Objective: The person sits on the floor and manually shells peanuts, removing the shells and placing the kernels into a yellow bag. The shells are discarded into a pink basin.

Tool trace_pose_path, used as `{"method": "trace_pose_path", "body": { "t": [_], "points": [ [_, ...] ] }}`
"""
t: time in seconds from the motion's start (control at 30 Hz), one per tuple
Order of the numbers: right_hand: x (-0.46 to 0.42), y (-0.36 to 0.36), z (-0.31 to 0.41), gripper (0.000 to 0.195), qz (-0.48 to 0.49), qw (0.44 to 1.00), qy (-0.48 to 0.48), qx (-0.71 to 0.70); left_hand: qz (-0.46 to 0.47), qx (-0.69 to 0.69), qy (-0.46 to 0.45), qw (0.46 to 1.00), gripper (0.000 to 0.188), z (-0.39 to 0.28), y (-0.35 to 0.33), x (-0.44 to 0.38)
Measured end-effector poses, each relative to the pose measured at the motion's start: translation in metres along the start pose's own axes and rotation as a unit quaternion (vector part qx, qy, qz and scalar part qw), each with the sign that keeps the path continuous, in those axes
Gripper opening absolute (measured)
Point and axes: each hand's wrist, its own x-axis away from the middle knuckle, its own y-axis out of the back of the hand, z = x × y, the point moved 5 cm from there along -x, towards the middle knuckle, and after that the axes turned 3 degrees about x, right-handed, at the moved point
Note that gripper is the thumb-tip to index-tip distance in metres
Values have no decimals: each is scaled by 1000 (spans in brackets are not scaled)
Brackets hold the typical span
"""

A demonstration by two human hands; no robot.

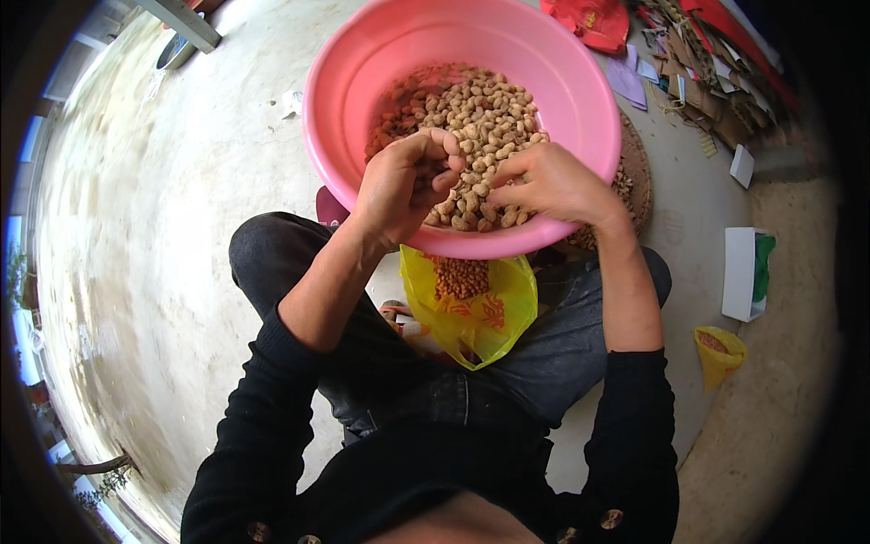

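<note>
A large pink plastic basin (571,88) stands before me, with a heap of unshelled peanuts (493,112) in it. Over the near left part of the heap, my left hand (414,177) is held with its fingers curled inward; whether anything lies in them cannot be told. My right hand (550,183) reaches over the near right rim, its fingertips at the peanuts, and what they touch is partly hidden. Below the near rim, between my legs, a yellow plastic bag (513,326) hangs open with shelled peanut kernels (462,277) inside.
A round woven tray (635,170) with shells or peanuts lies partly under the basin's right side. Flattened cardboard (707,95) and a red bag (591,24) are at the upper right. A white box (739,272) and a small yellow bag (717,353) stand farther right.
</note>
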Motion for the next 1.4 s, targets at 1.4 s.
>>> {"method": "trace_pose_path", "body": {
  "t": [1.4],
  "points": [
    [4, 7, 32, 14, -293, 883, 85, -358, 72, -100, -86, 989, 34, 4, -27, 2]
  ]
}}
